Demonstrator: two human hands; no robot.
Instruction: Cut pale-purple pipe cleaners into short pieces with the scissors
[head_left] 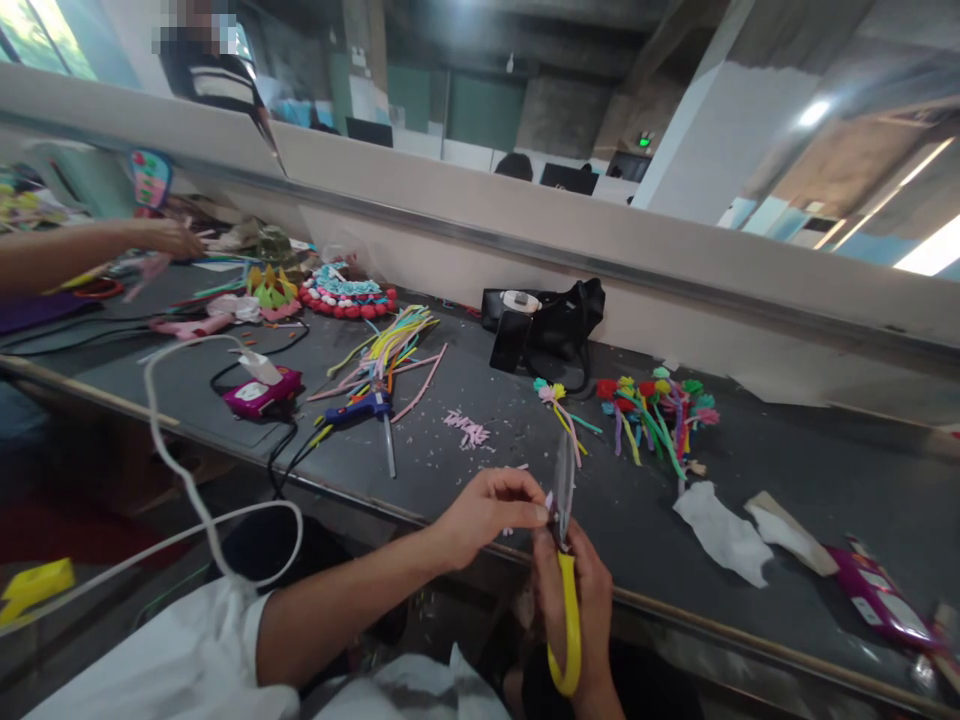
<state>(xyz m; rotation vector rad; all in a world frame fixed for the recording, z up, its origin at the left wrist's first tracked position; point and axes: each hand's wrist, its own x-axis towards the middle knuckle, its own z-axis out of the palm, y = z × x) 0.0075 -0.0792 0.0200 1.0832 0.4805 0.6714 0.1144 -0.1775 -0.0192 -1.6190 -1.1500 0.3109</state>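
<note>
My right hand [589, 585] is wrapped around scissors [570, 620] with yellow handles, their blades pointing up and away from me. Beside the blades, my left hand [499, 512] pinches a small pale pink pipe cleaner piece [549, 500], mostly covered by the fingertips. Both hands are above the table's front edge. Just beyond them lies a pile of short pink cut pieces [469, 430], with tiny scraps scattered about. A pipe cleaner flower [551, 393] with long stems rests behind the blade tips.
Several pipe cleaner flowers [660, 400] lie to the right, near crumpled white paper [724, 535]. To the left are a blue glue gun [364, 407], a bundle of pipe cleaners [397, 340] and a purple power strip [262, 392]. A black bag [562, 315] sits against the partition. Another person's hand [169, 238] works at far left.
</note>
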